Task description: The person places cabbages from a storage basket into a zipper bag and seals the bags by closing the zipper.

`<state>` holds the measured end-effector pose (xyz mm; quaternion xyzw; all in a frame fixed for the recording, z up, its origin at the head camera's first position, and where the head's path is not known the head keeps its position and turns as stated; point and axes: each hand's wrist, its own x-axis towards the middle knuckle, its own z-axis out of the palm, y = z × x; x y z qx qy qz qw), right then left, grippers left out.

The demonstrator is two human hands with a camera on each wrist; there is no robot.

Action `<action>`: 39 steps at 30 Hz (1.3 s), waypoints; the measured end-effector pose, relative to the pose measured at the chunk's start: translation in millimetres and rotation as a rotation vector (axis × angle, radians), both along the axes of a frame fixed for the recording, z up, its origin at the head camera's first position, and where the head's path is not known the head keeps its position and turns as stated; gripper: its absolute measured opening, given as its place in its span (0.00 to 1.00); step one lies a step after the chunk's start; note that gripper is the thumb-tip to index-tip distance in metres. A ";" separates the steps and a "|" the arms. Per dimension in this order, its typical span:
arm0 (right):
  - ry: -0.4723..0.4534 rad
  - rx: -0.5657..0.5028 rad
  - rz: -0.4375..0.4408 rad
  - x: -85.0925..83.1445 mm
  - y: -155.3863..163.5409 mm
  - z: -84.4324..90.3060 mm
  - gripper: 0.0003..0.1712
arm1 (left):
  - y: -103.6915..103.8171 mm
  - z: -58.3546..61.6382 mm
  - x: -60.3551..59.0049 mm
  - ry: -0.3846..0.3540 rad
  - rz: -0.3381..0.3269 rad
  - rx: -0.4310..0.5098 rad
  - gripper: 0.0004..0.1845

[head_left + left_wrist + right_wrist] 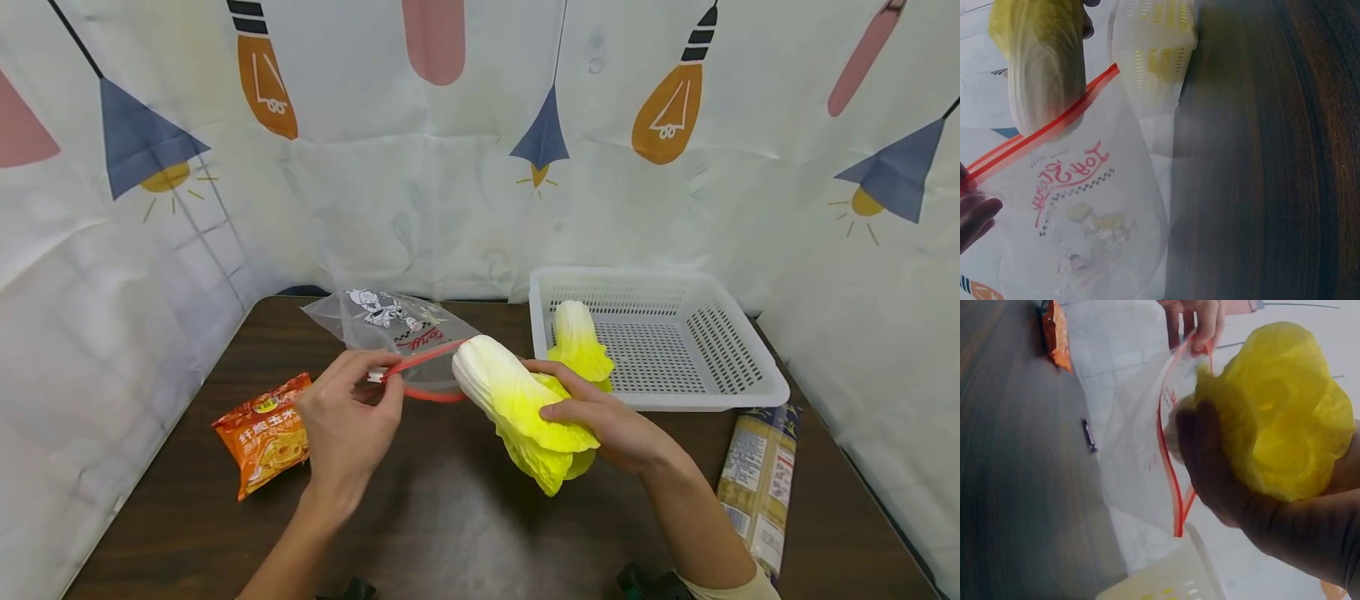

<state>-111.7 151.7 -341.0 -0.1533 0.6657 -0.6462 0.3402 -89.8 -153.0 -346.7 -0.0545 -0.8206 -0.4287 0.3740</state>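
Bagging half begun: at frame centre our left hand pinches the red-zip bag open, our right hand grasps one cabbage at its mouth, not yet inside; second cabbage waits in the basket.

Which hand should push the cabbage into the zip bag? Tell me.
Right, probably. The right hand already grips the cabbage, whose white end sits at the red-edged mouth of the zip bag. The left hand pinches that mouth open, so it is occupied.
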 end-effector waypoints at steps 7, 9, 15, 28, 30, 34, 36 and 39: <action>0.017 0.059 -0.035 -4.0 -0.9 -6.7 0.37 | 5.3 -3.5 0.1 -0.018 -0.024 0.004 0.07; 0.004 0.063 -0.026 -5.2 -2.2 -9.1 0.37 | 7.1 -4.9 0.0 -0.007 -0.033 -0.001 0.07; -0.052 0.003 0.034 -7.0 -4.5 -14.8 0.38 | 9.4 -6.9 -0.3 0.033 -0.036 0.001 0.06; -0.134 -0.054 0.088 -7.6 -7.4 -19.9 0.36 | 8.1 -8.2 -2.1 0.059 -0.065 -0.009 0.09; -0.147 -0.064 0.111 -7.1 -8.9 -20.3 0.37 | 8.7 -8.8 -2.1 0.058 -0.070 -0.006 0.09; -0.201 -0.120 0.159 -6.6 -12.5 -22.0 0.37 | 10.3 -10.6 -2.4 0.069 -0.086 0.013 0.09; -0.236 -0.149 0.165 -6.7 -14.0 -24.0 0.36 | 11.1 -11.2 -2.3 0.077 -0.099 0.024 0.09; -0.270 -0.191 0.151 -6.5 -16.0 -27.0 0.36 | 12.0 -11.6 -1.9 0.074 -0.119 0.035 0.09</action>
